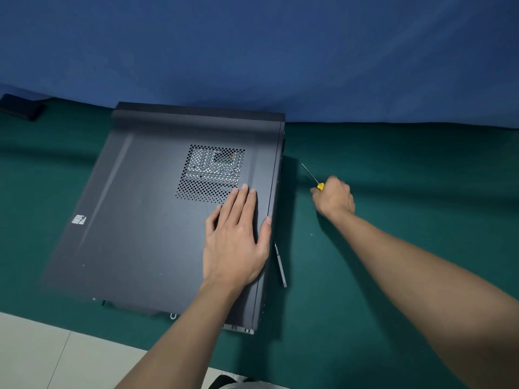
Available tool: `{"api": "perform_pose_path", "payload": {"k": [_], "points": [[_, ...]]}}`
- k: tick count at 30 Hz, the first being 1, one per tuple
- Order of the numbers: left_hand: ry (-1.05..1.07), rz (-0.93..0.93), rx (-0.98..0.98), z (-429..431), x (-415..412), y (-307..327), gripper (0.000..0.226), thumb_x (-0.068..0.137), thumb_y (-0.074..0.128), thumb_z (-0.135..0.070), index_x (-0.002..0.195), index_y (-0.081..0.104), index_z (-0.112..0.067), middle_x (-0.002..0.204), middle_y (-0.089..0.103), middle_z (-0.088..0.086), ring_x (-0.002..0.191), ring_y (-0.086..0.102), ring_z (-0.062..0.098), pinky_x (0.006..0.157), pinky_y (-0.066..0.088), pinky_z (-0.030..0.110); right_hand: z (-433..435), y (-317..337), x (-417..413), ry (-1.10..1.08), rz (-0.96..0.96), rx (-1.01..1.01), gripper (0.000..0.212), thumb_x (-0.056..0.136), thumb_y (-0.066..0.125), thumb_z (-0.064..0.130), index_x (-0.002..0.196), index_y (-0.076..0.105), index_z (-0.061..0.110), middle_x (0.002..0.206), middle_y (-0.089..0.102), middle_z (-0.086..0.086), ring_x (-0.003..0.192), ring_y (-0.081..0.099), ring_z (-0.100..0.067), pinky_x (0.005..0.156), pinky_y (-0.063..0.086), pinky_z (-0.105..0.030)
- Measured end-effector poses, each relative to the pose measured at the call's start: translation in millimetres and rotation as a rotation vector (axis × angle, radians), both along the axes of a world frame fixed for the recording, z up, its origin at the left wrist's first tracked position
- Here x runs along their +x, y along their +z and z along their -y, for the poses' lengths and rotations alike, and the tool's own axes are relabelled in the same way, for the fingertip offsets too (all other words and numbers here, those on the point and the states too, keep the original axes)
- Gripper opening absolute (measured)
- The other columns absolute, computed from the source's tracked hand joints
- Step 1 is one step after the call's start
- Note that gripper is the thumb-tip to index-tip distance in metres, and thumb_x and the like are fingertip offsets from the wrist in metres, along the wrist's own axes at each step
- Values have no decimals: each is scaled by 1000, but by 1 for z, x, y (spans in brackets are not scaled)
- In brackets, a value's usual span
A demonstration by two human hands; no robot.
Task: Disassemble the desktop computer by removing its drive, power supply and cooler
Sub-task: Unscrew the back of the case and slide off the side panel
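We see the desktop computer case (157,214) lying on its side on the green-covered desk (407,178), its dark side panel facing up and closed, with a perforated vent grille (210,172) near the panel's far right part and a small white sticker (79,219) toward its left edge. Our left hand (236,240) lies flat on the panel just below the grille, its grip spread, the thumb hooked at the case's right edge. Just beside that edge, on the desk, lies a slim dark tool (280,265); we cannot tell its type. Farther right, apart from the case, our right hand (334,197) has its grip wrapped around a yellow-handled screwdriver (313,176), whose thin shaft points away toward the blue backdrop (252,51). A dark object (22,106) sits at the far left.
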State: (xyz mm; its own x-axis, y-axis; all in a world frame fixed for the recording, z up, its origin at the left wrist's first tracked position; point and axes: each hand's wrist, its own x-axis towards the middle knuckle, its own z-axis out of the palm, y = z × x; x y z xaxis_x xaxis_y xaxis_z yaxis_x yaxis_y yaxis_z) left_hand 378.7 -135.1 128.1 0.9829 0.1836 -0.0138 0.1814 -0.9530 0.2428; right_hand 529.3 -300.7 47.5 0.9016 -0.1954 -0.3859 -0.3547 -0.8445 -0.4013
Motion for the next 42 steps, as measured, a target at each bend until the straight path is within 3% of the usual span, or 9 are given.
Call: {"api": "perform_pose_path", "payload": {"k": [5, 9, 12, 15, 22, 31, 35, 39, 42], "points": [[-12, 36, -54, -3, -2, 1, 57, 101, 33, -48, 150, 35, -20, 159, 27, -6, 148, 15, 7, 116, 10, 30, -8, 25, -59, -143, -11, 220, 24, 91, 56, 28, 105, 53, 9, 108, 60, -15, 97, 58, -36, 78, 49, -36], [-28, 99, -231, -14, -14, 3, 44, 99, 49, -30, 141, 50, -16, 152, 41, -3, 143, 30, 11, 112, 21, 29, -23, 44, -106, -203, 6, 371, 15, 93, 56, 27, 93, 52, 13, 96, 61, -9, 93, 56, -30, 72, 42, -32], [-85, 95, -289, -27, -34, 4, 42, 100, 49, -25, 141, 50, -16, 151, 42, -4, 142, 31, 11, 112, 21, 28, -34, 61, -132, -286, 86, 455, 17, 93, 56, 30, 90, 53, 14, 87, 60, -4, 95, 58, -30, 79, 48, -39], [-175, 78, -290, -46, -60, 5, 42, 102, 46, -26, 143, 47, -18, 152, 40, -6, 143, 28, 10, 113, 20, 25, -50, 81, -157, -305, 207, 452, 20, 94, 55, 32, 88, 56, 13, 83, 63, -5, 89, 63, -31, 82, 51, -46], [-327, 41, -358, -118, -110, 9, 39, 102, 48, -24, 140, 52, -20, 152, 40, -9, 143, 28, 8, 110, 15, 18, -106, 116, -227, -218, 399, 350, 22, 97, 51, 33, 97, 62, 13, 88, 62, -6, 85, 56, -24, 76, 45, -36], [-280, 15, -471, -165, -143, 11, 38, 96, 57, -9, 134, 58, -12, 146, 48, -2, 140, 37, 15, 117, 26, 34, -162, 122, -301, -242, 309, 445, 28, 100, 45, 35, 85, 59, 15, 73, 62, -1, 70, 56, -21, 61, 41, -32], [-243, 49, -490, -163, -152, 15, 37, 95, 57, -5, 131, 60, -9, 144, 51, -1, 138, 38, 15, 117, 26, 30, -177, 116, -318, -255, 238, 548, 30, 99, 43, 37, 86, 59, 15, 73, 65, 0, 68, 60, -21, 72, 51, -41], [-140, 88, -525, -161, -162, 23, 29, 94, 58, -4, 121, 67, -6, 136, 58, 1, 132, 46, 15, 112, 31, 24, -187, 111, -327, -224, 158, 642, 30, 100, 40, 39, 85, 57, 20, 70, 64, 4, 57, 55, -12, 68, 52, -41], [17, 138, -561, -162, -167, 28, 21, 94, 61, -10, 112, 71, -7, 117, 69, 2, 114, 58, 16, 98, 39, 20, -198, 108, -334, -187, 108, 676, 32, 101, 39, 38, 81, 56, 19, 67, 63, 5, 57, 51, -14, 66, 47, -39]]}}
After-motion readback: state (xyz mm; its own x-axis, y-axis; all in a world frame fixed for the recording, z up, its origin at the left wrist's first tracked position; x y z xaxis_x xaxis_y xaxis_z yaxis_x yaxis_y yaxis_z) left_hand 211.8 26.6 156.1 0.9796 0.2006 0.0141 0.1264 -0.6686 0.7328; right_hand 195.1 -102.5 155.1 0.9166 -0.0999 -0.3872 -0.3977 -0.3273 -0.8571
